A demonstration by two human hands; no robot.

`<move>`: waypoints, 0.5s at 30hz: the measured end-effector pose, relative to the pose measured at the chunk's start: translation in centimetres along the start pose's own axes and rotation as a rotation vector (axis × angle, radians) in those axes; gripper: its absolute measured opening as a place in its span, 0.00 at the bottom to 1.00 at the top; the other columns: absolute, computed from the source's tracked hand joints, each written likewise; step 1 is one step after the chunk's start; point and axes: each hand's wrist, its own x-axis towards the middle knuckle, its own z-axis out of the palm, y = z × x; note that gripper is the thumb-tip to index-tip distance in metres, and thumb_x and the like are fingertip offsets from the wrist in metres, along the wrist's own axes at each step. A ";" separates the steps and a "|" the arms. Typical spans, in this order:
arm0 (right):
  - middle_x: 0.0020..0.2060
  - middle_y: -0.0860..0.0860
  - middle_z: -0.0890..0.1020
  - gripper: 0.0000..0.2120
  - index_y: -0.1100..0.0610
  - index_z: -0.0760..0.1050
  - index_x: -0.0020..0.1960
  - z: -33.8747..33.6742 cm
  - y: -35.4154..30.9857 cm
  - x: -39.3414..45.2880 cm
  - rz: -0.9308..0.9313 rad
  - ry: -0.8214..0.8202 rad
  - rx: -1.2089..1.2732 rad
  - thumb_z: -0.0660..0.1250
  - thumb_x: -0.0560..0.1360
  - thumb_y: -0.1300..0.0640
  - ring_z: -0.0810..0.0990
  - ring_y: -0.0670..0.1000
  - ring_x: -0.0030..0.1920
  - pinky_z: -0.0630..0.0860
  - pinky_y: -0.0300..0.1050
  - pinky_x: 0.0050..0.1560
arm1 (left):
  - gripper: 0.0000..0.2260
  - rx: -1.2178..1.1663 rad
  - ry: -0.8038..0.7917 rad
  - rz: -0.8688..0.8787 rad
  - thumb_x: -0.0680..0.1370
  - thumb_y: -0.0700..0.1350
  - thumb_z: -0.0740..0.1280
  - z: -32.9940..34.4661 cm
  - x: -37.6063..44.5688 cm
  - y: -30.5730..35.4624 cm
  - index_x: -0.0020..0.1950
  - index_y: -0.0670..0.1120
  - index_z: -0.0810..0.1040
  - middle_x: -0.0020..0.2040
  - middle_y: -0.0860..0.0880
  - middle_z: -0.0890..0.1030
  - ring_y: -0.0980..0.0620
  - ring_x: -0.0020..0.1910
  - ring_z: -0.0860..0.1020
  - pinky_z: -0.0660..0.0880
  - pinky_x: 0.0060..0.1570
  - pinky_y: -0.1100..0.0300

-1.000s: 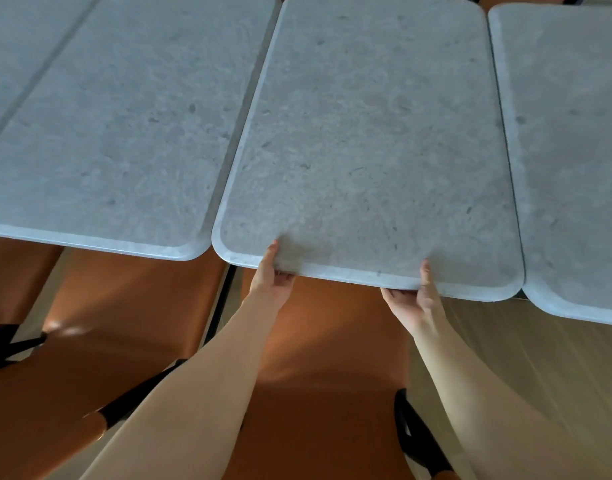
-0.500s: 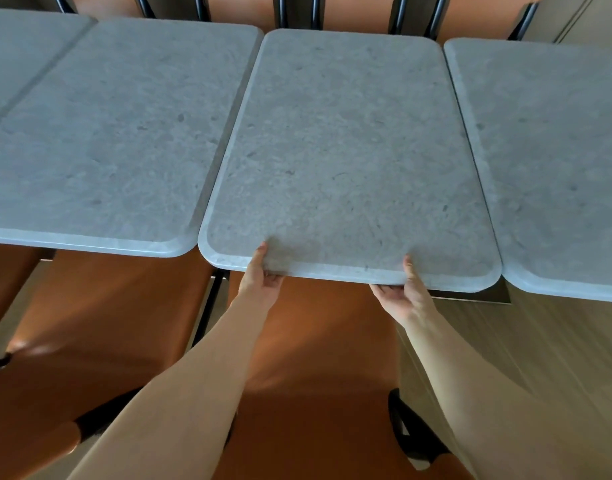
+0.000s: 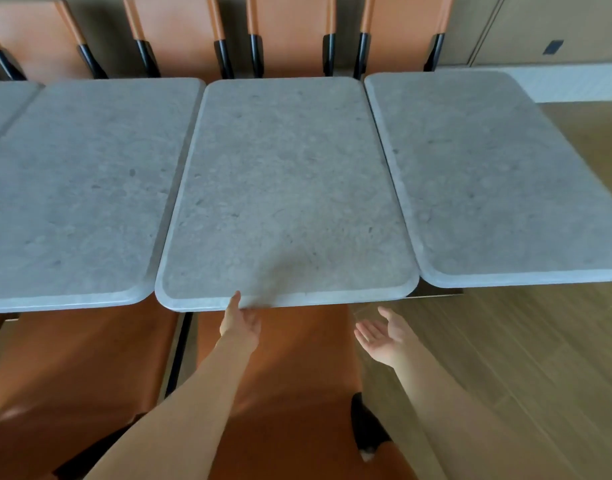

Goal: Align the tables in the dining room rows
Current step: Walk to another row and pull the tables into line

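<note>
Right hand (image 3: 384,336) now off the near edge of the middle grey stone-look rectangular tabletop (image 3: 287,188), palm up, fingers spread, holding nothing. Left hand (image 3: 240,320) gripping that edge, thumb on top. Tabletop flush between neighbouring grey tabletops (image 3: 75,192); alignment probably nearly finished.

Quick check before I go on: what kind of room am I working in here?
Most likely a dining room or canteen: stone-look tables butted side by side in a row, matching orange chairs along the far side, and wood flooring.
</note>
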 end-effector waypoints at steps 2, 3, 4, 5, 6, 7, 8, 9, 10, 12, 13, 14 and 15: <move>0.72 0.60 0.73 0.24 0.63 0.65 0.76 -2.8 -1.8 -2.4 -0.036 -0.004 0.020 0.65 0.83 0.56 0.73 0.58 0.72 0.73 0.54 0.65 | 0.25 0.036 -0.005 -0.035 0.82 0.50 0.66 1.9 -2.7 -2.7 0.77 0.43 0.67 0.76 0.46 0.70 0.48 0.73 0.72 0.72 0.68 0.57; 0.72 0.60 0.73 0.23 0.63 0.66 0.75 -4.3 -2.8 -3.8 -0.058 -0.012 0.031 0.64 0.83 0.56 0.73 0.58 0.71 0.73 0.54 0.66 | 0.24 0.066 -0.029 -0.051 0.82 0.49 0.66 2.8 -4.2 -4.4 0.77 0.44 0.67 0.77 0.47 0.69 0.48 0.73 0.72 0.70 0.70 0.54; 0.71 0.60 0.73 0.23 0.63 0.66 0.75 -5.9 -3.8 -5.2 -0.084 -0.022 0.041 0.64 0.83 0.56 0.74 0.58 0.71 0.72 0.54 0.66 | 0.23 0.102 -0.075 -0.067 0.83 0.48 0.65 3.8 -5.8 -6.1 0.77 0.44 0.67 0.77 0.47 0.69 0.47 0.74 0.71 0.68 0.72 0.53; 0.71 0.59 0.74 0.22 0.63 0.67 0.75 -7.7 -4.8 -6.8 -0.112 -0.031 0.054 0.64 0.83 0.56 0.74 0.58 0.71 0.72 0.54 0.67 | 0.22 0.141 -0.125 -0.084 0.83 0.47 0.64 4.8 -7.3 -7.9 0.77 0.44 0.66 0.77 0.47 0.68 0.47 0.74 0.71 0.67 0.72 0.52; 0.70 0.59 0.74 0.22 0.63 0.67 0.74 -9.6 -5.7 -8.4 -0.141 -0.040 0.066 0.64 0.83 0.57 0.74 0.58 0.71 0.71 0.54 0.68 | 0.22 0.174 -0.179 -0.097 0.84 0.47 0.63 5.6 -9.0 -9.9 0.77 0.45 0.66 0.77 0.46 0.69 0.46 0.74 0.70 0.67 0.73 0.52; 0.69 0.59 0.75 0.21 0.63 0.67 0.74 -11.8 -6.7 -10.0 -0.174 -0.051 0.080 0.63 0.83 0.57 0.74 0.58 0.70 0.72 0.53 0.68 | 0.21 0.205 -0.244 -0.111 0.84 0.47 0.62 6.5 -10.7 -11.7 0.77 0.46 0.66 0.77 0.46 0.68 0.45 0.74 0.70 0.66 0.73 0.51; 0.68 0.59 0.75 0.20 0.63 0.68 0.73 -14.0 -7.5 -11.6 -0.209 -0.061 0.089 0.63 0.83 0.57 0.75 0.58 0.69 0.73 0.53 0.67 | 0.21 0.238 -0.310 -0.126 0.85 0.47 0.61 7.3 -12.4 -13.8 0.78 0.47 0.66 0.77 0.45 0.68 0.45 0.75 0.69 0.66 0.73 0.50; 0.66 0.59 0.76 0.19 0.63 0.69 0.71 -16.1 -8.3 -13.2 -0.246 -0.063 0.092 0.63 0.83 0.57 0.77 0.58 0.66 0.75 0.52 0.63 | 0.20 0.269 -0.369 -0.132 0.85 0.48 0.60 8.2 -14.0 -15.8 0.78 0.47 0.66 0.78 0.45 0.68 0.45 0.75 0.68 0.65 0.74 0.50; 0.63 0.59 0.77 0.17 0.63 0.70 0.69 -18.3 -9.0 -14.6 -0.282 -0.049 0.086 0.64 0.83 0.57 0.79 0.58 0.60 0.77 0.51 0.58 | 0.20 0.302 -0.417 -0.131 0.86 0.48 0.58 9.0 -15.7 -17.7 0.78 0.47 0.66 0.78 0.45 0.68 0.44 0.76 0.67 0.64 0.75 0.50; 0.57 0.58 0.79 0.11 0.62 0.74 0.61 -22.6 -10.3 -17.0 -0.344 0.001 0.054 0.65 0.82 0.58 0.80 0.55 0.49 0.77 0.50 0.49 | 0.19 0.369 -0.503 -0.106 0.86 0.48 0.57 10.5 -18.7 -21.5 0.77 0.46 0.66 0.77 0.44 0.69 0.44 0.76 0.67 0.65 0.74 0.50; 0.56 0.58 0.79 0.07 0.61 0.75 0.56 -24.4 -10.9 -18.1 -0.374 0.028 0.043 0.66 0.81 0.58 0.80 0.54 0.46 0.78 0.49 0.46 | 0.19 0.397 -0.544 -0.096 0.86 0.47 0.57 11.3 -20.0 -23.1 0.77 0.46 0.67 0.76 0.45 0.70 0.44 0.76 0.68 0.66 0.72 0.50; 0.56 0.57 0.80 0.05 0.60 0.76 0.54 -26.0 -11.3 -19.0 -0.404 0.054 0.034 0.66 0.81 0.58 0.80 0.54 0.44 0.78 0.48 0.44 | 0.18 0.413 -0.576 -0.093 0.86 0.47 0.57 11.9 -21.2 -24.4 0.76 0.46 0.68 0.74 0.45 0.71 0.44 0.75 0.69 0.67 0.70 0.50; 0.55 0.56 0.80 0.05 0.60 0.76 0.55 -27.4 -11.6 -19.8 -0.440 0.074 0.026 0.67 0.81 0.59 0.81 0.53 0.43 0.79 0.47 0.41 | 0.18 0.431 -0.604 -0.088 0.86 0.46 0.58 12.5 -22.2 -25.4 0.76 0.46 0.69 0.73 0.46 0.73 0.44 0.74 0.70 0.69 0.69 0.50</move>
